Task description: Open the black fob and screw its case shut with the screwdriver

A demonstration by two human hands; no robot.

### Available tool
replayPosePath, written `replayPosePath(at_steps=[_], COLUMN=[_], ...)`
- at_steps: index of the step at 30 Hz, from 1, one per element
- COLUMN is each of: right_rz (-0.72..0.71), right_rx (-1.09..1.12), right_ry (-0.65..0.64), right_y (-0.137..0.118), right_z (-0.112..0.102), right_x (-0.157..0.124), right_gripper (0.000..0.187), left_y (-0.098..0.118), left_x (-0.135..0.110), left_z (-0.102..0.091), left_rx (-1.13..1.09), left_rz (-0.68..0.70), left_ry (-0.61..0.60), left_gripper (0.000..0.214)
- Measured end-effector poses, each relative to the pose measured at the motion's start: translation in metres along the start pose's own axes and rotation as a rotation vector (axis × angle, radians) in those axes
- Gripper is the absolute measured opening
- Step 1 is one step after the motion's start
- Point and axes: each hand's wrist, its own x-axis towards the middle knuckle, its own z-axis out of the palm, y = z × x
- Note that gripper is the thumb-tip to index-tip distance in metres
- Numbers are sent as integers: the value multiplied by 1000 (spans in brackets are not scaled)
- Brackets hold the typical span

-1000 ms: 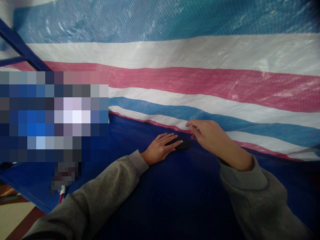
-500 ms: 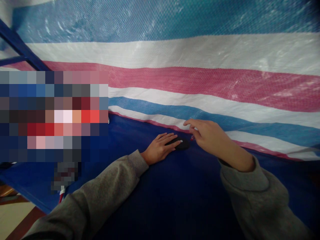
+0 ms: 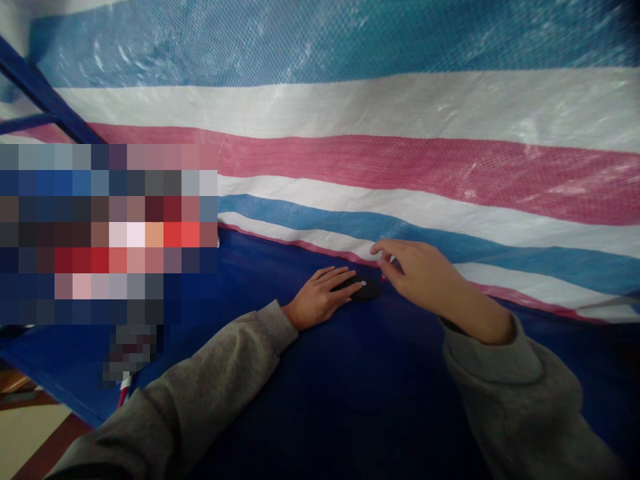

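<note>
My left hand [image 3: 325, 295] lies nearly flat, fingers spread, on a black flat round disc [image 3: 369, 289] with a small pale spot near a fingertip. The fingers cover the disc's left part. It rests on a dark blue sheet [image 3: 320, 393]. Just right of it, my right hand [image 3: 417, 273] is raised a little, its fingers bent and a gap showing between index finger and thumb. Below those fingertips is a tiny red thing [image 3: 383, 278], too small to name; it looks separate from the hand.
Behind my hands rises a striped woven plastic sheet [image 3: 325, 160] in blue, white and pink, meeting the blue sheet just past the disc. Dark blue bars [image 3: 55, 110] stand at the upper left. A pixelated patch hides much of the left side. Tan floor [image 3: 30, 430] shows at lower left.
My right hand has shifted slightly to the right, and less of the tiny red thing shows. My left hand and the disc are practically where they were.
</note>
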Motion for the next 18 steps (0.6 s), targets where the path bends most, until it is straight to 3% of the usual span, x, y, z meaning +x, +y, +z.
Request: replayPosePath(at_steps=[18], right_rz=[-20], right_rx=[0], right_ry=[24], right_y=[1], right_z=[0], right_x=[0], right_gripper=[30], left_y=[0], left_x=[0], left_z=[0], left_rx=[13], left_rz=[2], left_ry=[10], left_gripper=[37])
